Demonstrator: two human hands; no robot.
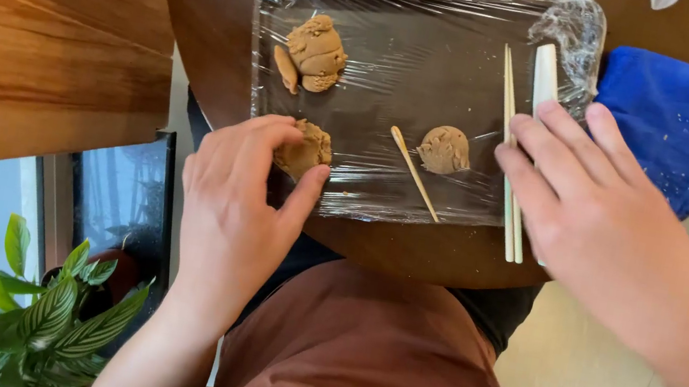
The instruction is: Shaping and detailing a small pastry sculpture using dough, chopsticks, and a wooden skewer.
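Brown lap (371, 373), left hand (237, 204) seemingly pinching dough lump (304, 148), wrapped tray (412, 57), round table (208, 6)

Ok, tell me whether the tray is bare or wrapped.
Wrapped. Clear cling film covers the dark tray, crinkled and bunched at its corners, and the clay lumps and thin sticks lie on top of the film.

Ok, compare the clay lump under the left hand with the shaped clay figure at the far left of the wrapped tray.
The clay lump is one rough piece; the clay figure is built of several joined parts. The lump lies at the tray's near edge, pinched by the left hand; the figure lies farther back, untouched. The lump is partly hidden by fingers; the figure shows whole. Both are tan and rest on the film-covered tray.
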